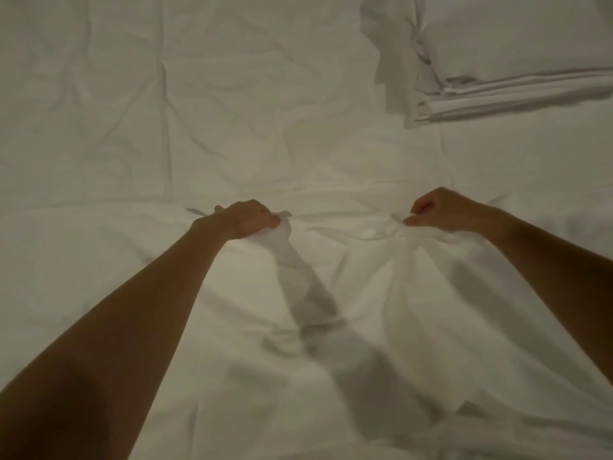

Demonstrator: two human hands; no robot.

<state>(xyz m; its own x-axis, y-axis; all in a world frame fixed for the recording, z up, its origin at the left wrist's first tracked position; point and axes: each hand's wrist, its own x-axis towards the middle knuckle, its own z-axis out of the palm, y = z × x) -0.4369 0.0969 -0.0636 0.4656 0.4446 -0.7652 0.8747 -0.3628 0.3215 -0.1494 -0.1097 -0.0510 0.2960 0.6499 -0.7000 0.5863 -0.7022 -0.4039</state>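
A white sheet (348, 293) lies loose and rumpled over the near half of the bed. My left hand (242, 219) grips a bunched fold of it at centre left, fingers curled round the cloth. My right hand (441, 210) pinches the same edge at centre right between thumb and fingers. The stretch of fabric between the two hands is pulled into a taut ridge, and creases fan down from each grip toward me. Both forearms reach in from the bottom corners.
A wrinkled white bed surface (132, 94) spreads across the far half. At the top right lies a stack of folded white linens (497, 97) beside a pillow (530, 31). Dim light casts my arms' shadows on the sheet.
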